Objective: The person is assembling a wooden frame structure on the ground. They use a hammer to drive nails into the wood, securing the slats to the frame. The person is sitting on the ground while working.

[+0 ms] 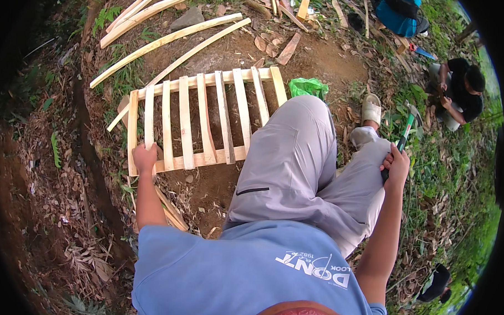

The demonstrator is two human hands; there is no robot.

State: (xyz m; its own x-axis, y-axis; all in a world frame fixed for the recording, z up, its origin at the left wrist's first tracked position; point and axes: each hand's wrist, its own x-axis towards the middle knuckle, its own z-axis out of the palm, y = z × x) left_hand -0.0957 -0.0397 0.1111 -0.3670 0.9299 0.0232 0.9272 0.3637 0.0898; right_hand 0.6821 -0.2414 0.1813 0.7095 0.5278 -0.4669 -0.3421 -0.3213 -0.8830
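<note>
A slatted frame (185,122) of pale wood lies on the ground in front of me, with several narrow slats across two long rails. My left hand (145,157) is closed on the near end of a wooden slat (149,115), the second from the frame's left side. The fingertips are partly hidden beneath it. Off to the right, my right hand (396,165) grips a hammer (407,129) by its green and black handle, beside my bent knee. The metal hammer head points up and away from the frame.
Long loose wood strips (167,40) lie beyond the frame at far left. A green plastic bag (309,87) sits by its far right corner. A saw (422,51) and a blue bag (395,18) are at far right, near a crouching person (466,90).
</note>
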